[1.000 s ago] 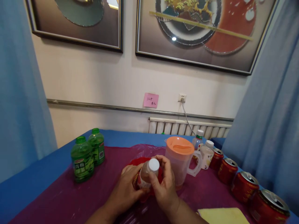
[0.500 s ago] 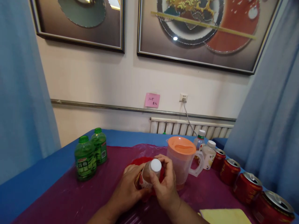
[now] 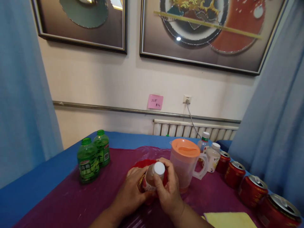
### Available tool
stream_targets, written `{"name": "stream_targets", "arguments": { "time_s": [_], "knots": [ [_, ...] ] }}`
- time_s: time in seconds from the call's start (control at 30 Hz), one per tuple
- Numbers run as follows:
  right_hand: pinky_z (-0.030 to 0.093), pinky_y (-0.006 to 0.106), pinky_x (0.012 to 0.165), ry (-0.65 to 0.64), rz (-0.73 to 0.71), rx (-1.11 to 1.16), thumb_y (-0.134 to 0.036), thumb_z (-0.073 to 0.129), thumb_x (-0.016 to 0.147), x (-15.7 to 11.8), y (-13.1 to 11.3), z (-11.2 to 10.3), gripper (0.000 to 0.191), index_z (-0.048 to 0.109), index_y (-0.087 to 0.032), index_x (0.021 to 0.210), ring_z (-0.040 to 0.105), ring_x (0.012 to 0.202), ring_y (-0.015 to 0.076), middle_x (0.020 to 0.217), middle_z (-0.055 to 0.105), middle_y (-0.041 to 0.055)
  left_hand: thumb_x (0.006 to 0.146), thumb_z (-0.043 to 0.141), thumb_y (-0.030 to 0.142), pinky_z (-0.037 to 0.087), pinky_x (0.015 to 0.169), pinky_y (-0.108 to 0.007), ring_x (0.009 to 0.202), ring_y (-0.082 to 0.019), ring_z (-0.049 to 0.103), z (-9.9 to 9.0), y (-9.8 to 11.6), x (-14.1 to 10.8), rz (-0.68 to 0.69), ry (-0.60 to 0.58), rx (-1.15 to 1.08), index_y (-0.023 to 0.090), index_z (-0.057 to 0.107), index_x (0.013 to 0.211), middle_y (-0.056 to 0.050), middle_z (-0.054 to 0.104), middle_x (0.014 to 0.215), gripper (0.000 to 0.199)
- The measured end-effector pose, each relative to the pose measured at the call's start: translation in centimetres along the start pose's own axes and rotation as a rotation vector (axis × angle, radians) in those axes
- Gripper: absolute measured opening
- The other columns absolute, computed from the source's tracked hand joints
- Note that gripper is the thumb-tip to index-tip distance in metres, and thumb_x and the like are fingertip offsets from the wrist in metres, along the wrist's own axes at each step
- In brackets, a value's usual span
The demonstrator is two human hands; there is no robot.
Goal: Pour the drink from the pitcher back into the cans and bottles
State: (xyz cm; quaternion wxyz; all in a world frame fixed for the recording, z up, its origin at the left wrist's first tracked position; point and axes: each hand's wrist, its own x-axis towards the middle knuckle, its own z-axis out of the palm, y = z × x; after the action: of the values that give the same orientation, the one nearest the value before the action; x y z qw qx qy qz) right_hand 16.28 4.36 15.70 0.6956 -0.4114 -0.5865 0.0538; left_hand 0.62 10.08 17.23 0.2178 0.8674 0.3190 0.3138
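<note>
- Hardly anything has shifted since a second ago: the view has swung slightly, while both hands and their bottle keep their place beside the pitcher.
- Nearest lies a yellow cloth (image 3: 230,220), with a row of four red drink cans (image 3: 253,191) running away from it along the right.
- Left hand (image 3: 130,193) and right hand (image 3: 169,193) are clamped together around a small plastic bottle (image 3: 150,174), upright or nearly so, the right thumb just below its white cap (image 3: 159,168). Whether its base touches anything, I can't tell.
- It looks light, smooth and a bit squeezable, hardly fragile; I'd take it round the labelled body, since a hard pinch might dent the wall and a damp one might slip.
- Just behind it shows a red object (image 3: 142,163), mostly hidden, on the purple plastic sheet (image 3: 104,186).
- By the right hand stands the clear pitcher (image 3: 180,171), its orange lid (image 3: 185,148) on.
- Farther off, two green bottles (image 3: 91,160) stand at left and two white-capped bottles (image 3: 212,160) at right, by the cans.
- Beyond them, a pink note (image 3: 155,102) hangs on the wall.
</note>
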Motion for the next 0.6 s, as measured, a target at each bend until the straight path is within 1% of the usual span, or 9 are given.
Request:
{"name": "stream_targets", "arguments": {
  "time_s": [0.1,0.23,0.3,0.37,0.43,0.53,0.6],
  "knots": [
    [0.052,0.037,0.094,-0.007,0.035,0.012,-0.033,0.063,0.09,-0.22,0.06,0.04,0.038,0.056,-0.024,0.127,0.063,0.109,0.0233,0.118,0.065,0.0071,0.071,0.079,0.039,0.045,0.095,-0.042,0.105,-0.028,0.059,0.02,-0.11,-0.05,0.004,-0.008,-0.007,0.032,0.055,0.136,-0.005,0.068,0.119,0.07],
    [0.046,0.044,0.105,-0.035,0.047,-0.034,-0.03,0.054,0.095,-0.56,0.03,-0.36,0.046,0.049,-0.023,0.14,0.056,0.123,0.0261,0.133,0.059,0.0099,0.067,0.08,0.033,0.045,0.095,-0.043,0.104,-0.028,0.059,0.19,-0.36,-0.04,-0.007,-0.001,-0.008,0.031,0.054,0.137,-0.005,0.068,0.118,0.074],
    [0.043,0.046,0.108,-0.061,0.028,-0.045,-0.029,0.051,0.097,-0.63,0.15,-0.55,0.046,0.048,-0.024,0.142,0.054,0.127,0.0263,0.137,0.057,0.0102,0.067,0.08,0.031,0.044,0.096,-0.042,0.104,-0.028,0.059,0.24,-0.41,-0.02,-0.008,0.011,0.002,0.031,0.054,0.136,-0.004,0.068,0.117,0.074],
    [0.043,0.045,0.107,-0.075,0.011,-0.042,-0.027,0.049,0.097,-0.59,0.27,-0.62,0.043,0.049,-0.025,0.14,0.054,0.125,0.0257,0.135,0.058,0.0093,0.067,0.08,0.03,0.045,0.096,-0.041,0.104,-0.027,0.059,0.24,-0.42,-0.01,-0.006,0.018,0.011,0.031,0.055,0.136,-0.003,0.068,0.117,0.073],
    [0.046,0.042,0.103,-0.066,0.007,-0.03,-0.027,0.051,0.096,-0.49,0.3,-0.54,0.039,0.051,-0.026,0.135,0.057,0.12,0.0242,0.129,0.061,0.0078,0.067,0.08,0.031,0.045,0.095,-0.04,0.104,-0.027,0.059,0.24,-0.42,-0.03,-0.002,0.015,0.013,0.031,0.055,0.136,-0.003,0.069,0.117,0.074],
    [0.049,0.037,0.096,-0.033,0.03,0.002,-0.029,0.057,0.094,-0.4,0.24,-0.18,0.035,0.054,-0.026,0.128,0.062,0.11,0.0219,0.119,0.064,0.0059,0.069,0.08,0.033,0.045,0.094,-0.04,0.103,-0.026,0.059,0.26,-0.46,-0.09,0.013,0.002,0.0,0.031,0.053,0.138,-0.004,0.068,0.118,0.074],
    [0.05,0.036,0.094,-0.001,0.053,0.024,-0.031,0.061,0.092,-0.45,0.22,0.07,0.033,0.055,-0.024,0.123,0.062,0.107,0.0214,0.115,0.065,0.0055,0.071,0.079,0.035,0.045,0.095,-0.04,0.105,-0.026,0.059,0.3,-0.53,-0.12,0.021,0.005,-0.005,0.03,0.053,0.138,-0.004,0.068,0.119,0.072]
  ]
}}
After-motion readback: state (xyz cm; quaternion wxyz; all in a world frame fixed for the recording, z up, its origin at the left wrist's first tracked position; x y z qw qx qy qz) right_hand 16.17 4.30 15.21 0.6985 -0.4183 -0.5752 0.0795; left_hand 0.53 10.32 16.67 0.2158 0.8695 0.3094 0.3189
